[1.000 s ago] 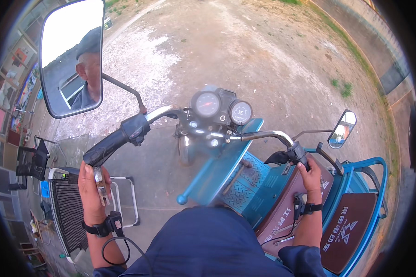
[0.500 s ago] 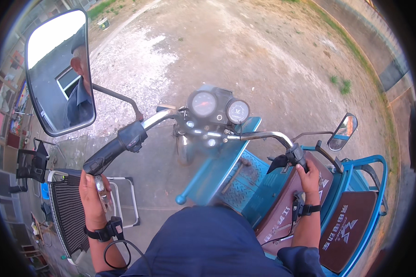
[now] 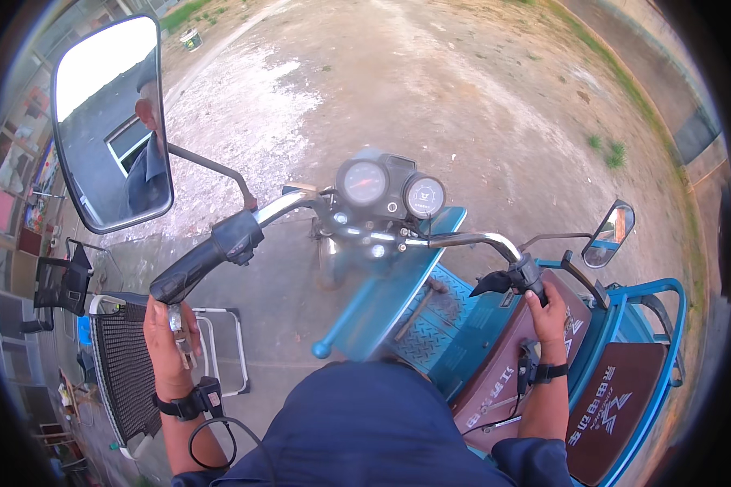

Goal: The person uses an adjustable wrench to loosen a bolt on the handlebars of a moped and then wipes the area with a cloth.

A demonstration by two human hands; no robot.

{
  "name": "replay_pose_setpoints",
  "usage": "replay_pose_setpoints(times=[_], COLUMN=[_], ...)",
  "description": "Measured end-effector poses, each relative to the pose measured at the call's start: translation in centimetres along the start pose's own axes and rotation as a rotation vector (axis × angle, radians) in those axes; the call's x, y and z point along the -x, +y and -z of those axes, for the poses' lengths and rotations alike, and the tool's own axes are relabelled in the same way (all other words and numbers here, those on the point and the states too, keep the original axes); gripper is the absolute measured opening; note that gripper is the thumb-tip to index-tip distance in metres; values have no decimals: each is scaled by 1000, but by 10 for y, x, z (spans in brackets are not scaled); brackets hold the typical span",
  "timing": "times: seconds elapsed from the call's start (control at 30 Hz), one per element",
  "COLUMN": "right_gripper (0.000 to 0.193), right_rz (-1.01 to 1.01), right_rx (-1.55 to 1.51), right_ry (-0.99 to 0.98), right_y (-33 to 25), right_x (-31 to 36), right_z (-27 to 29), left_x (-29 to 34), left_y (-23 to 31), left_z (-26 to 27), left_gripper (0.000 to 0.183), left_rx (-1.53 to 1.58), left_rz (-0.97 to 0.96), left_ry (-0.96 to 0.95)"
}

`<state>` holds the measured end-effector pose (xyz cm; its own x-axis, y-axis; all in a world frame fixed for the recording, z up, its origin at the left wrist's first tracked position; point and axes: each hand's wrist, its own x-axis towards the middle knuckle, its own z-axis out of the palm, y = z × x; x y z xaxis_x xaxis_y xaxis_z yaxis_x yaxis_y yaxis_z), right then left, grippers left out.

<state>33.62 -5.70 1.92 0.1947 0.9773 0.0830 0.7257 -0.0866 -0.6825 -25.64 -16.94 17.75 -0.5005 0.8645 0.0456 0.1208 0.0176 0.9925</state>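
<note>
My left hand (image 3: 164,337) is closed at the outer end of the black left handlebar grip (image 3: 188,272). In it is a silver metal tool (image 3: 176,325), its exact kind unclear, with its upper end by the grip's end. My right hand (image 3: 551,310) wraps the right handlebar grip (image 3: 529,280), thumb along the near side. Between the bars sit two round gauges, the left one (image 3: 361,182) with a red needle and the right one (image 3: 425,197) with a dark face. A black strap with a small device circles each wrist.
A large mirror (image 3: 67,183) rises at the left, a smaller mirror (image 3: 609,235) at the right. Beside my right arm are a blue vehicle frame (image 3: 681,325) and a maroon seat pad (image 3: 605,438). A black mesh chair (image 3: 122,357) stands left; pale dirt ground (image 3: 398,89) lies ahead.
The whole view has shifted slightly, so everything appears a little further right. Both hands keep their places on the handlebar ends, and the left still holds the metal tool.
</note>
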Motion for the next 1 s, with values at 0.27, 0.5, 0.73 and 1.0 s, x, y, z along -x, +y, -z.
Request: replay_pose_setpoints(times=[0.27, 0.5, 0.73, 1.0], right_gripper=[40, 43, 43, 43], right_rz=[20, 50, 48, -6], right_rx=[7, 88, 17, -41], right_ry=[-6, 12, -2, -8], right_y=[-14, -10, -14, -8], right_x=[1, 2, 4, -3], right_z=[7, 1, -1, 1], left_x=[-2, -2, 2, -1], left_y=[-4, -3, -1, 1], left_z=[3, 1, 6, -3], left_gripper=[44, 49, 42, 42], left_rx=[30, 25, 65, 19], left_rz=[-12, -28, -7, -32], left_ry=[-6, 38, -14, -11])
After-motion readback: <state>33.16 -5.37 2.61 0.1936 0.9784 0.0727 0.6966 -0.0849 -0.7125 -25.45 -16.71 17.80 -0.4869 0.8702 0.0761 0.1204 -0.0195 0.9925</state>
